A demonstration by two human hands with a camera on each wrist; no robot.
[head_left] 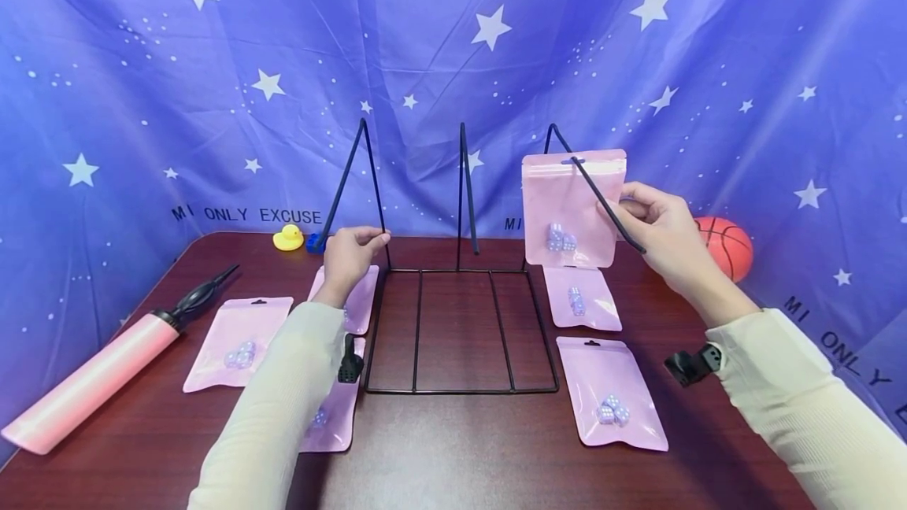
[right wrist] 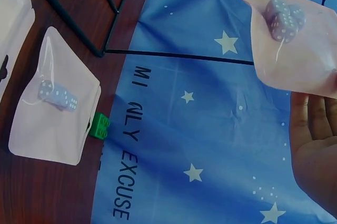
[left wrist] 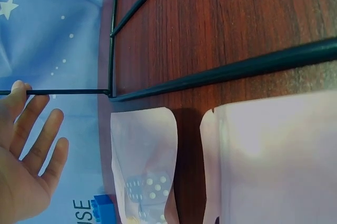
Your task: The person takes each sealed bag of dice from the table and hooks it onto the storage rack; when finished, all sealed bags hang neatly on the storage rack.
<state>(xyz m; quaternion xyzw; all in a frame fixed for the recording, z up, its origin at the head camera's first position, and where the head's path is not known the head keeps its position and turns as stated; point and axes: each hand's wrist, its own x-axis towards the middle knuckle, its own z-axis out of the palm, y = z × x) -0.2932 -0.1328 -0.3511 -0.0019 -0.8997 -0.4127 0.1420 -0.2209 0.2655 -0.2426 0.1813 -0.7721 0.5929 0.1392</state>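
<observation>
A black wire display rack (head_left: 460,392) with three sloping prongs stands mid-table. My left hand (head_left: 349,258) pinches its left rear upright between thumb and fingers; in the left wrist view the other fingers of that hand (left wrist: 31,150) are spread. With my right hand (head_left: 662,234) I pinch the right edge of a pink zip pouch (head_left: 567,207) holding dice. The right prong runs through the pouch's top slot and crosses its front. The pouch (right wrist: 274,61) hangs over the table in the right wrist view, and this right hand (right wrist: 316,150) is partly cut off.
Pink dice pouches lie right of the rack (head_left: 616,396), (head_left: 583,301) and left of it, including one pouch (head_left: 237,337) beyond my forearm. A pink hand pump (head_left: 99,384), yellow duck (head_left: 288,238), small basketball (head_left: 726,246), blue block (left wrist: 103,210) and green block (right wrist: 100,125) stand around.
</observation>
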